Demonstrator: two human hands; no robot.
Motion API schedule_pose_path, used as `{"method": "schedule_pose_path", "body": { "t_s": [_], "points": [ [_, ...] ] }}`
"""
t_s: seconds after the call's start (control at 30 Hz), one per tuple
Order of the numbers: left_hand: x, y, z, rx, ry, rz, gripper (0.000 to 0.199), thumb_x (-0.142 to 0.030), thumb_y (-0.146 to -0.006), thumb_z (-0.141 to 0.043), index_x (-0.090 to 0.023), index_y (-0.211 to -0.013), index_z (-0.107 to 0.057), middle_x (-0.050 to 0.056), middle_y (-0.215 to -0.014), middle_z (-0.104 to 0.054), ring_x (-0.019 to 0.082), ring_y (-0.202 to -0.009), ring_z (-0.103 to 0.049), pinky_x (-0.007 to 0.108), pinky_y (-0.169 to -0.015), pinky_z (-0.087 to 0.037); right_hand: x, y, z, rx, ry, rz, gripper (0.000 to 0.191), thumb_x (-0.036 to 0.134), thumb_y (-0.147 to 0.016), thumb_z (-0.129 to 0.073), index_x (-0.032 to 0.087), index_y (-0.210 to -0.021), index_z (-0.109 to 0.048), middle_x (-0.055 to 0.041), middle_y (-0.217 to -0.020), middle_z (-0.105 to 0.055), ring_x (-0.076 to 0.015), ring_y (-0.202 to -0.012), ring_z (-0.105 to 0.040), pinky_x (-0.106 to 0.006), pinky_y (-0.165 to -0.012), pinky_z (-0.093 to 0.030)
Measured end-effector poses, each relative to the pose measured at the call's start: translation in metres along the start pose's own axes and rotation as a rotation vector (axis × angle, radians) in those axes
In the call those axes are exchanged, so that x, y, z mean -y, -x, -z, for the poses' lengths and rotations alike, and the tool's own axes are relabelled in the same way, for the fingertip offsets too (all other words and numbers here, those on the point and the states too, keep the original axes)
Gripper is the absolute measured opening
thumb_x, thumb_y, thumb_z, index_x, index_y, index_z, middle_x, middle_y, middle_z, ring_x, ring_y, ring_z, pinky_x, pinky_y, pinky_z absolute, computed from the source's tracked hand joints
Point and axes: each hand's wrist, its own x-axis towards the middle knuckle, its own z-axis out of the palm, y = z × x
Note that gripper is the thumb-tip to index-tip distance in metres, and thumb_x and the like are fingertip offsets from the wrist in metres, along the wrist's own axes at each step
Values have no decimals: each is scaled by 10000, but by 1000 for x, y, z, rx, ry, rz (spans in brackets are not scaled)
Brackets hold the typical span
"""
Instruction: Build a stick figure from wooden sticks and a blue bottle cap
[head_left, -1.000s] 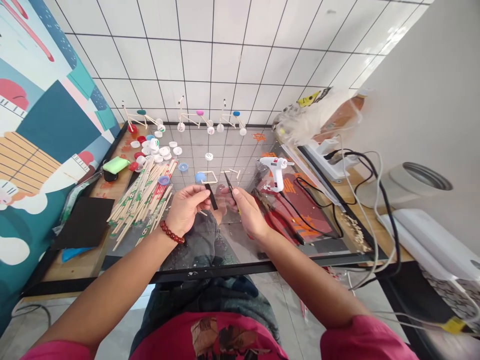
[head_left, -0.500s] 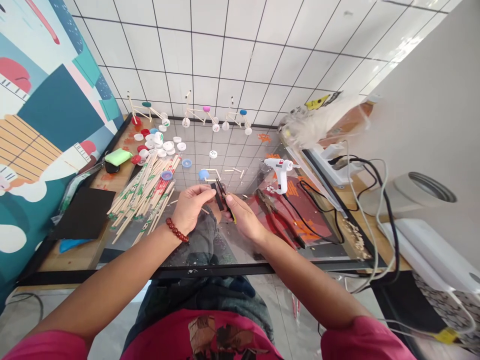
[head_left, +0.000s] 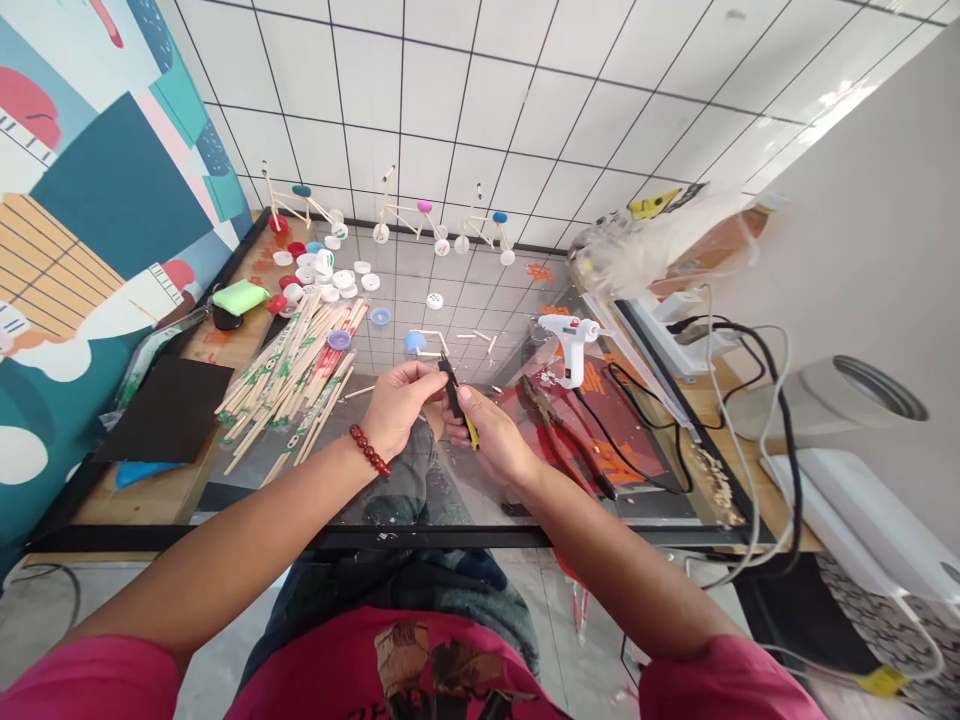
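My left hand [head_left: 401,405], with a red bead bracelet [head_left: 369,450] at its wrist, pinches a narrow black strip [head_left: 451,388] between thumb and fingertips. Closed around dark-bladed scissors with a yellow part on the handle [head_left: 472,430] is my right hand [head_left: 491,430]. The blades lie against the strip, and the two overlap so much that I cannot tell whether the blades are apart. Just beyond my fingertips, a light blue bottle cap [head_left: 415,342] touches a small frame of thin sticks [head_left: 442,338]. A few loose stick pieces [head_left: 480,338] lie to its right.
Bundled wooden chopsticks [head_left: 292,370] and bottle caps [head_left: 322,275] lie at left, near a black sheet [head_left: 169,410]. Three small stick-and-cap bicycles [head_left: 412,215] stand along the back. At right are a white glue gun [head_left: 570,345], red-handled pliers [head_left: 562,435] and cables [head_left: 784,430].
Both hands have shifted slightly right in the picture with the strip and scissors, as the whole view has moved a little. The scissors now overlap the strip more closely.
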Motion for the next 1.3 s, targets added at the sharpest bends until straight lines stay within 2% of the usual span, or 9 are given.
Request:
{"method": "schedule_pose_path", "body": {
  "t_s": [0.5,1.3],
  "points": [
    [-1,0,-5,-19,52,39,263,-254,-586,-828,-163,-532,-588,-29,-540,-574,104,-518,-545,273,-598,-470,3,-2,-1,-44,4,-53,507,668,-724,-709,204,-809,-524,55,-660,-358,-79,-533,-254,-241,-490,-148],
    [4,0,-7,-19,69,13,239,-268,-589,-809,-160,-561,-598,-31,-533,-581,100,-510,-554,254,-576,-467,1,-1,-1,-55,4,-32,488,648,-763,-693,201,-791,-500,64,-626,-338,-72,-526,-251,-211,-474,-152]
  ]
}}
